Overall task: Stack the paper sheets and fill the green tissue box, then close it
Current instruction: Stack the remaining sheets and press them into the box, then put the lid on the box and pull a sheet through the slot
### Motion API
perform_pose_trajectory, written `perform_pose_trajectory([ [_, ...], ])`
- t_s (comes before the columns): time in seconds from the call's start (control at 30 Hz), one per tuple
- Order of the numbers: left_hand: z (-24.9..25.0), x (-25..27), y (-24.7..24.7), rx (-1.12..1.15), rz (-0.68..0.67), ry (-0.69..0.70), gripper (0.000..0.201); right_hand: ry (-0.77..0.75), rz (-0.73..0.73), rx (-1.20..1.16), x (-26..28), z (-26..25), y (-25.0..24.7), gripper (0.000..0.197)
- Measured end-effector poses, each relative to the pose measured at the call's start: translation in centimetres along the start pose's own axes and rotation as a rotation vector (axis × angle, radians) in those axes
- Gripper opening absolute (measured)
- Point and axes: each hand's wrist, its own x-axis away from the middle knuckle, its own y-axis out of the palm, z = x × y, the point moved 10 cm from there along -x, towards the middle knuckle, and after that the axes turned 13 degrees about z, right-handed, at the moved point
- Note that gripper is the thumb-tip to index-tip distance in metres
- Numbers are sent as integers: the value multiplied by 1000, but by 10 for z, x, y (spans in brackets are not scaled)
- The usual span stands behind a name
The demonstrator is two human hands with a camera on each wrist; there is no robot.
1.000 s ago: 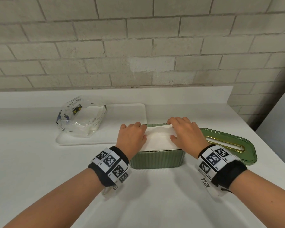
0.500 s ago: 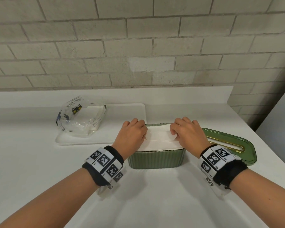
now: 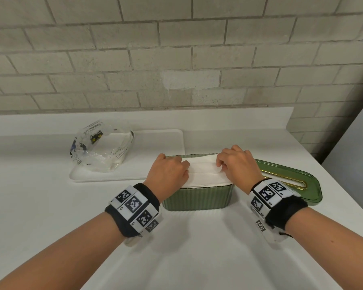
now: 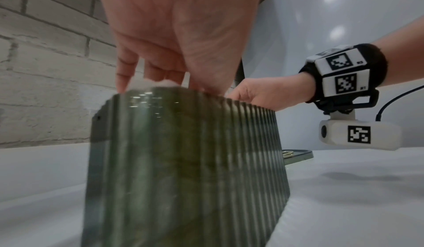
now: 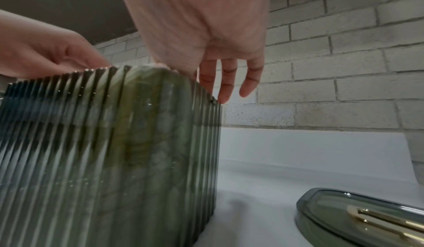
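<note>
The white worktop carries a white tray beyond the left fingers, a crumpled plastic wrapper lying on it. Under both hands stands the ribbed green tissue box, open, filled with a stack of white paper sheets. Its green lid lies just right of the right fingers. The left hand presses curled fingers on the sheets; the right hand pinches their top fold

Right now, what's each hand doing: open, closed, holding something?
Left hand: fingers curled, pressing the paper sheets into the green tissue box.
Right hand: pinches the top sheet's fold.
</note>
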Motion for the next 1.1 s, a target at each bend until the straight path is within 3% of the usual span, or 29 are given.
perform_pose_trajectory([
  [0.07,4,0,-4,27,20,-36,33,26,40,-12,-1,3,-5,32],
  [0.17,12,-2,-3,85,3,-53,32,116,24,-63,-3,12,-5,17],
  [0.33,20,-1,2,211,-39,-124,34,222,-38,-118,-1,23,1,20],
  [0.53,26,3,4,308,-29,-183,41,250,-58,-152,4,21,6,19],
  [0.67,26,5,13,324,-104,-205,44,251,-53,-202,6,24,-2,21],
  [0.83,24,5,15,351,-107,-232,44,320,-31,-248,23,62,-15,27],
  [0.93,24,4,17,352,-118,-261,44,411,-148,-174,41,104,-10,51],
  [1.1,26,5,21,334,-139,-295,44,569,-557,44,87,167,26,112],
])
